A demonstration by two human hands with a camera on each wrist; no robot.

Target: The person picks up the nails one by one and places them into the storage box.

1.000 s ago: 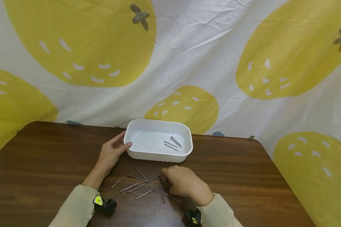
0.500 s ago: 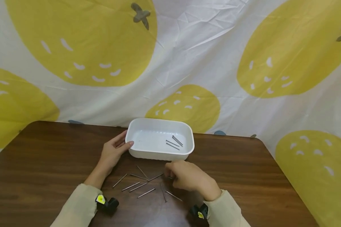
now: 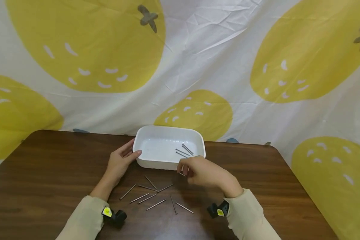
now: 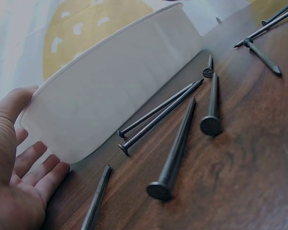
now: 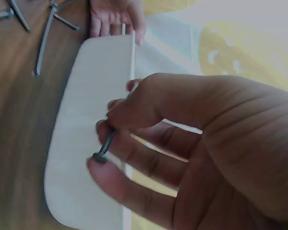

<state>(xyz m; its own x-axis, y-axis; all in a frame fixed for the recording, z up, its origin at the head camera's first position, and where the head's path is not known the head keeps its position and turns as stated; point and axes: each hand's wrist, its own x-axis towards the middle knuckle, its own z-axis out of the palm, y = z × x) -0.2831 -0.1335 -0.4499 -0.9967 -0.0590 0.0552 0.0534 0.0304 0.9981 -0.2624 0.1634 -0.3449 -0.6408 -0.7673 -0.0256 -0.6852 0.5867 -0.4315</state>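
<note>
My left hand (image 3: 117, 164) grips the left end of a white plastic container (image 3: 156, 164), thumb over the rim and the other fingers against the outside wall. My right hand (image 3: 207, 173) is raised just in front of the container's right front corner. Between its thumb and fingers it pinches a steel nail (image 5: 107, 141), whose flat head points down near a fingertip in the right wrist view. Several nails (image 3: 184, 150) lie on the container's floor at the right side. In front of the container, more loose nails (image 3: 156, 204) lie scattered on the wood.
The brown wooden table (image 3: 63, 166) ends at the back against a white cloth (image 3: 120, 110) printed with yellow fruit shapes. Each sleeve cuff carries a small black wrist camera, the left one (image 3: 115, 216) close to the scattered nails.
My right hand has picked a nail off the table and lifted it up and to the right, to the container's front rim. The left hand keeps its hold on the container.
</note>
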